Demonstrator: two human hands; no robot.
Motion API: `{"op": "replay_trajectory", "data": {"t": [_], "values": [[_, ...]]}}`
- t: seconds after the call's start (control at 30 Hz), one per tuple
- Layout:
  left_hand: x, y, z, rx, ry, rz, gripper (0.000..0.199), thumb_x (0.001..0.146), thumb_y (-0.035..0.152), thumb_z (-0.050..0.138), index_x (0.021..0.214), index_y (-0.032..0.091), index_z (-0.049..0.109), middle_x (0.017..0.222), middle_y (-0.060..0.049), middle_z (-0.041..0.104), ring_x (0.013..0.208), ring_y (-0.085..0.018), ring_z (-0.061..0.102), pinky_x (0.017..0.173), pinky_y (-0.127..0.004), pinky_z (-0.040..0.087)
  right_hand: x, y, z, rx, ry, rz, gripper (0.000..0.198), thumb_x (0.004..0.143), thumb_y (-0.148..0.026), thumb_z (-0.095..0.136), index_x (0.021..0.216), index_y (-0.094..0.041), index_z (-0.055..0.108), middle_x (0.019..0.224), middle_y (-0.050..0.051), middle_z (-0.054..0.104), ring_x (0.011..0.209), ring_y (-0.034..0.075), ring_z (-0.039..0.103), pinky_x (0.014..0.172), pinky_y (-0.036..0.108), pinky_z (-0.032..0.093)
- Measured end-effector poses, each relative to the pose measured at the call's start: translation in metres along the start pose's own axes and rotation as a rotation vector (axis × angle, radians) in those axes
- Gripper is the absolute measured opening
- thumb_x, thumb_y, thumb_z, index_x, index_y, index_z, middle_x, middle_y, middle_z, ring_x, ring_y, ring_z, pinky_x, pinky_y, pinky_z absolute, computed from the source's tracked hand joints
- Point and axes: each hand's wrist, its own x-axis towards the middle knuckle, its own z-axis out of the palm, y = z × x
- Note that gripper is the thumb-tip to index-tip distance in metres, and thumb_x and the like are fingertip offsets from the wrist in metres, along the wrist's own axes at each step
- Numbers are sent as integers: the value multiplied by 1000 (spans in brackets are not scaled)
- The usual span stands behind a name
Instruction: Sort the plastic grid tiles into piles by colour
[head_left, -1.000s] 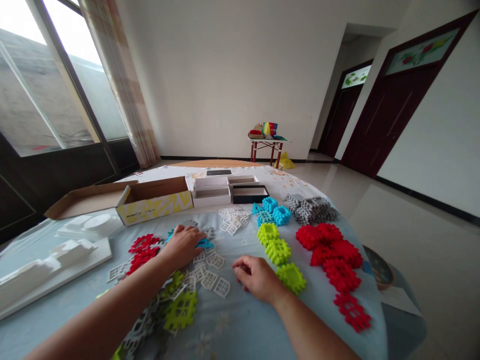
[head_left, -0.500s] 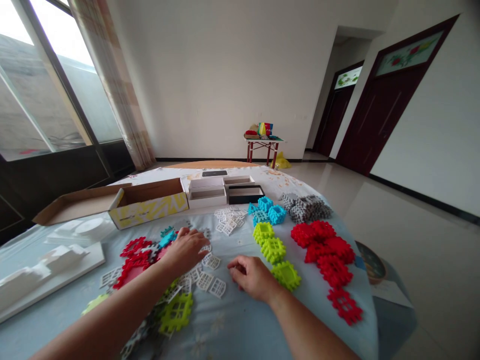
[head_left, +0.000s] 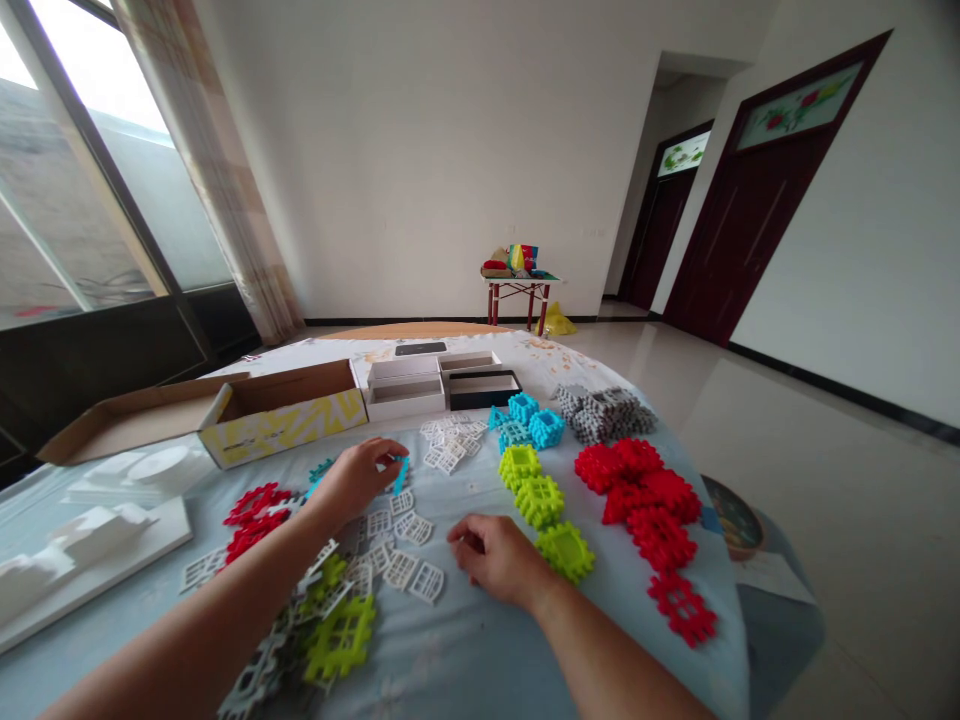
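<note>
Left hand (head_left: 358, 478) lifted just off the worktop (head_left: 480, 650), fingers pinched around a blue lattice tile (head_left: 400, 473) that hangs tilted from the fingertips. More blue tile ends (head_left: 321, 469) poking out just left of that hand. Right hand (head_left: 496, 558) resting on the cloth nearer the viewer, fingers curled under in a loose fist, gripping nothing that can be seen.

Between the 2 hands, scattered white lattice tiles (head_left: 409, 560) lying flat. Left of them, red flat tiles (head_left: 251, 508); nearer still, under the left forearm, green and grey flat tiles (head_left: 337, 630) in a heap.

Just right of the right hand, a row of 3 green built blocks (head_left: 540, 498), the nearest touching or almost touching the knuckles. Farther right, red built blocks (head_left: 652, 500) in a long run. At the far side, blue blocks (head_left: 529, 425), grey blocks (head_left: 604, 412) and another patch of white tiles (head_left: 450, 440).

Beyond, an open cardboard box (head_left: 281, 410) and small white and black boxes (head_left: 442, 380). White foam packing (head_left: 90, 535) at far left.
</note>
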Motion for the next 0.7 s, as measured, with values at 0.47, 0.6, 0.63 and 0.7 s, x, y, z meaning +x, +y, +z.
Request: {"op": "replay_trajectory", "data": {"t": [0.47, 0.6, 0.63, 0.7], "values": [[-11, 16, 22, -121, -212, 106, 18, 66, 35, 60, 76, 22, 65, 74, -1, 64, 68, -15, 57, 65, -25, 41, 0, -1, 0, -98, 58, -70, 20, 79, -26, 49, 90, -18, 64, 65, 0, 63, 57, 10, 57, 54, 18, 40], [14, 29, 16, -11, -70, 127, 21, 72, 36, 54, 82, 21, 64, 80, -2, 64, 72, -15, 57, 71, -26, 41, 1, 0, 2, -130, 65, -55, 20, 79, -26, 48, 88, -18, 65, 62, -1, 61, 58, 10, 57, 56, 18, 40], [25, 35, 17, 11, -16, 113, 22, 73, 37, 53, 83, 21, 64, 82, -2, 64, 74, -15, 58, 71, -25, 41, 2, 0, 2, -137, 66, -49, 20, 80, -26, 48, 88, -19, 65, 62, -1, 61, 59, 10, 57, 56, 18, 40], [50, 45, 22, 29, 56, 71, 24, 74, 39, 52, 84, 20, 63, 83, -2, 65, 75, -15, 58, 71, -25, 41, 2, 1, 4, -147, 64, -39, 20, 80, -25, 47, 88, -19, 65, 62, -2, 61, 58, 10, 57, 56, 18, 39]]}}
